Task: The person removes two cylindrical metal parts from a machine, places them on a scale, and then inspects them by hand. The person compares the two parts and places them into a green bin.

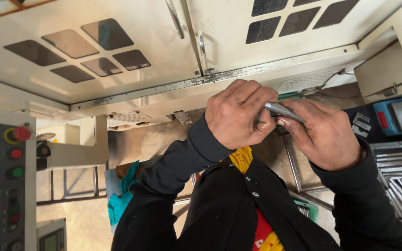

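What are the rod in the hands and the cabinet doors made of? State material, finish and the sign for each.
Rod: looks like bare metal, probably steel; grey with a bright glint along it. The left hand and right hand both grip it.
Cabinet doors: seemingly painted sheet metal; cream coat, scuffed, chipped grey along the lower edge. Their dark panes look like tinted glass or plastic; they reflect.
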